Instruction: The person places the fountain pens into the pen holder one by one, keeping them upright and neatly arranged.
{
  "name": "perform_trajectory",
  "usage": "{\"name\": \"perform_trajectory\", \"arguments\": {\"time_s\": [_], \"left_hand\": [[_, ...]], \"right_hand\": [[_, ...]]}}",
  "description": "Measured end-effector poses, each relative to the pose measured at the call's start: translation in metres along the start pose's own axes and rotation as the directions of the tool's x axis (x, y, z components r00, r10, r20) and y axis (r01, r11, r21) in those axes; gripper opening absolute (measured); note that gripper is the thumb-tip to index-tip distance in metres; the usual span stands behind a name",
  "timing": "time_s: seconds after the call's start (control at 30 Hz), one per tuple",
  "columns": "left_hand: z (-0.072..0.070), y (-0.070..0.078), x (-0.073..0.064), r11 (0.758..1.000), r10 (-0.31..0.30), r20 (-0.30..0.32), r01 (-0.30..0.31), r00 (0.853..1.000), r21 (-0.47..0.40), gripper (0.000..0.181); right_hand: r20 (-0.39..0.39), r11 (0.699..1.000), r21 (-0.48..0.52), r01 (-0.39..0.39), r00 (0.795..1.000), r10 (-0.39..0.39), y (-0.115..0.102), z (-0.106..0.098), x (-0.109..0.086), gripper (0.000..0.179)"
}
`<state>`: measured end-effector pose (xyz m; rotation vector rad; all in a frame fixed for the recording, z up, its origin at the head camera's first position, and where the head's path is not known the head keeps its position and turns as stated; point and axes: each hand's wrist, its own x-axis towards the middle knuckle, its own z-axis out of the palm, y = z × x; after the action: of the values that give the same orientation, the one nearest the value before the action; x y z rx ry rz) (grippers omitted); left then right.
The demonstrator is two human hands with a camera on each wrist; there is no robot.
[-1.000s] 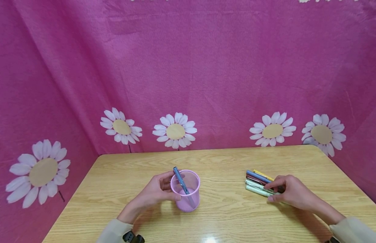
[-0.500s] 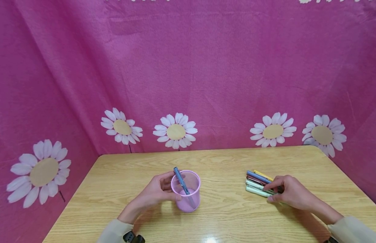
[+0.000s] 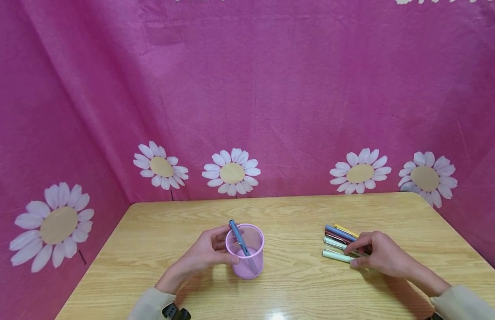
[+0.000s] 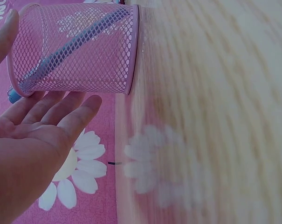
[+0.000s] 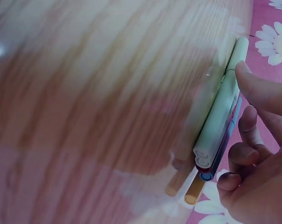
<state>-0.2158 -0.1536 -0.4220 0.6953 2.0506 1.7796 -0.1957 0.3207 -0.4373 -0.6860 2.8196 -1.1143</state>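
A pink mesh pen cup stands upright on the table, with one dark blue pen leaning inside it. My left hand holds the cup from its left side, thumb at the near rim and fingers behind. In the left wrist view those fingers rest along the mesh. At the right lies a bunch of capped pens. My right hand pinches the nearest pale green pen with thumb and index finger; the thumb shows on its barrel in the right wrist view. The pens' right ends are hidden under the hand.
Beside the pinched pen lie another pale green pen, a dark red pen, a blue pen and a yellow pen. A wooden table carries everything. Pink cloth with daisies closes off the back and sides.
The nearest pale green pen has shifted slightly toward me, opening a gap from the other pens. My right thumb has moved a little with it. The left hand and cup stay put.
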Motion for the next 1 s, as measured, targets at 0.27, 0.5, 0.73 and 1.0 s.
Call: {"name": "perform_trajectory", "arguments": {"time_s": [0.27, 0.5, 0.73, 1.0], "left_hand": [[0.000, 0.000, 0.000, 1.000, -0.010, -0.002, 0.010, 1.000, -0.004, 0.076], [-0.001, 0.000, 0.001, 1.000, 0.004, 0.005, -0.004, 1.000, -0.012, 0.078], [-0.001, -0.001, 0.001, 0.999, 0.028, 0.015, -0.027, 1.000, -0.020, 0.081], [-0.001, 0.000, 0.001, 0.999, 0.027, 0.006, -0.027, 1.000, -0.024, 0.080]], "right_hand": [[0.006, 1.000, -0.008, 0.005, 1.000, -0.005, 0.001, 0.002, 0.000, 0.021], [0.004, 1.000, 0.008, -0.022, 1.000, 0.022, -0.002, 0.007, 0.000, 0.020], [0.011, 1.000, 0.006, -0.005, 1.000, 0.005, -0.009, 0.011, 0.001, 0.018], [0.026, 1.000, -0.004, -0.001, 1.000, 0.001, -0.016, 0.009, 0.001, 0.020]]}}
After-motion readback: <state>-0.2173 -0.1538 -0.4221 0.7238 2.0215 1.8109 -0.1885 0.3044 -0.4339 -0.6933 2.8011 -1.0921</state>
